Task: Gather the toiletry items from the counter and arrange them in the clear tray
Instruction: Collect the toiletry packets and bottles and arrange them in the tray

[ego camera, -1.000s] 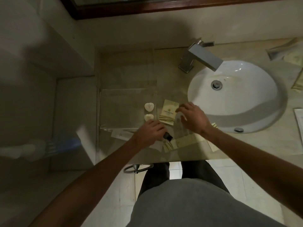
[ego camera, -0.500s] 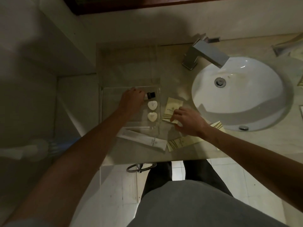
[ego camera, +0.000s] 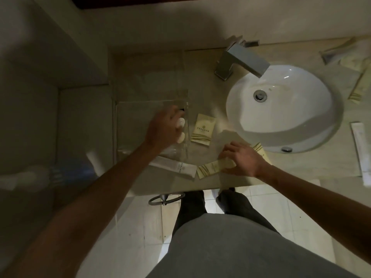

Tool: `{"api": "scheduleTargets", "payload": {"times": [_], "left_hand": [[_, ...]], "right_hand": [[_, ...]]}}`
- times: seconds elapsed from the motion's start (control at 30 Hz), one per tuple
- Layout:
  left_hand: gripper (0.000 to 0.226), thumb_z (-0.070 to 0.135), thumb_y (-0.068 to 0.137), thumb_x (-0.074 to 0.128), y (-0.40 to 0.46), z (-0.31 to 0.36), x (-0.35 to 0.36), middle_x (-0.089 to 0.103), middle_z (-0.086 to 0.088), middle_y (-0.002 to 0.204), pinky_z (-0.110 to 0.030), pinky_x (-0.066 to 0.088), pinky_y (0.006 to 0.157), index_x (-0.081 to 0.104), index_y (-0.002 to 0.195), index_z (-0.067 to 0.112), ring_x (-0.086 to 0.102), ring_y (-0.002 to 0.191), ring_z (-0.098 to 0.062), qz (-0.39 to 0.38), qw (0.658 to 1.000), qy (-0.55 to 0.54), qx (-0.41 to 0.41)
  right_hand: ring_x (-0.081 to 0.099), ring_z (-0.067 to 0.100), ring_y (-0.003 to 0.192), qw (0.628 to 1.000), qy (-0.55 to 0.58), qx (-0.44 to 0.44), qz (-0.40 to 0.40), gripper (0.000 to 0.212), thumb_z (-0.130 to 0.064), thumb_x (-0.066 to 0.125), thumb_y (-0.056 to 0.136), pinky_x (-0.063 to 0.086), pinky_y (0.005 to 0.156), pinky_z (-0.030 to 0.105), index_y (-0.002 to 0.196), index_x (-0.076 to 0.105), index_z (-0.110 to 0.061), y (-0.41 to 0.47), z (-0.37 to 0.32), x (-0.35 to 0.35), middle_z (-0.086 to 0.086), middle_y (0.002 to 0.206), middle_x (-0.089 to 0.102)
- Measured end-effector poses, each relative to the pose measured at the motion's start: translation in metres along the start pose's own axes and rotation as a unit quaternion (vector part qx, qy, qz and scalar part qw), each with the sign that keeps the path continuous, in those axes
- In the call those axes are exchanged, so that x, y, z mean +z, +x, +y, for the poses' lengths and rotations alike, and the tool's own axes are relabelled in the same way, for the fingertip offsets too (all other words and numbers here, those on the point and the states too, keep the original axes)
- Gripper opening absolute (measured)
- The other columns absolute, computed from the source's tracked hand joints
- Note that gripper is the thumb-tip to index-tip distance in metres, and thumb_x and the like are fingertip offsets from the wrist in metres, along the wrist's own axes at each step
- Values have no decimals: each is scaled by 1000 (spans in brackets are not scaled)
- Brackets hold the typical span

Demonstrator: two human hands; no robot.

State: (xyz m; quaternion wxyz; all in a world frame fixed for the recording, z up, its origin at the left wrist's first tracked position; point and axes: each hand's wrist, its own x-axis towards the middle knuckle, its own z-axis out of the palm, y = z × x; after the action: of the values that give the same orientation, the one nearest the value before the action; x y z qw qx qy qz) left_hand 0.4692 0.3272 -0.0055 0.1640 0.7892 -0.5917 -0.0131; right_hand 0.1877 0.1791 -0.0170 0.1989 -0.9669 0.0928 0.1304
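The clear tray [ego camera: 118,127] stands on the counter left of the sink. My left hand [ego camera: 163,127] is over its right part, closed on a small bottle whose black cap [ego camera: 181,110] shows past my fingertips. Two white heart-shaped soaps [ego camera: 181,123] lie in the tray beside that hand. Between the tray and the sink lies a cream sachet [ego camera: 202,130]. My right hand [ego camera: 242,159] is at the counter's front, thumb and fingers pinching the right end of a long cream sachet [ego camera: 210,168]. A white tube [ego camera: 176,167] lies just left of it, in front of the tray.
The white sink [ego camera: 285,109] and steel faucet [ego camera: 241,61] fill the middle right. Another sachet [ego camera: 260,150] pokes out behind my right hand. Right of the sink lie a white tube [ego camera: 360,151], a sachet [ego camera: 358,91] and packets [ego camera: 341,55]. A towel ring [ego camera: 166,198] hangs below the counter's edge.
My left hand carried the black-capped bottle from the counter's front into the tray. My right hand left the upper sachet and came down onto the long sachet at the front.
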Motion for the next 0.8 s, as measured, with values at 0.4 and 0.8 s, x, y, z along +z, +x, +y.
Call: {"api": "scheduleTargets", "payload": {"times": [0.4,0.8], "left_hand": [[12,22,95,55,-56,135,44,63,-4,100,-39,50,80,59,104,15,60,91,-23,-255,954,-129,-87],[19,16,91,42,-66,-48,-41,62,-15,85,-44,43,78,59,91,8,56,82,-34,-96,980,0,-175]], "right_hand": [[62,23,98,998,31,29,37,24,-26,67,87,42,87,34,110,63,-19,-15,3,6,1,109,68],[58,25,82,979,114,29,166,27,-24,44,101,45,70,38,100,69,-13,135,-96,-26,7,89,66]]}}
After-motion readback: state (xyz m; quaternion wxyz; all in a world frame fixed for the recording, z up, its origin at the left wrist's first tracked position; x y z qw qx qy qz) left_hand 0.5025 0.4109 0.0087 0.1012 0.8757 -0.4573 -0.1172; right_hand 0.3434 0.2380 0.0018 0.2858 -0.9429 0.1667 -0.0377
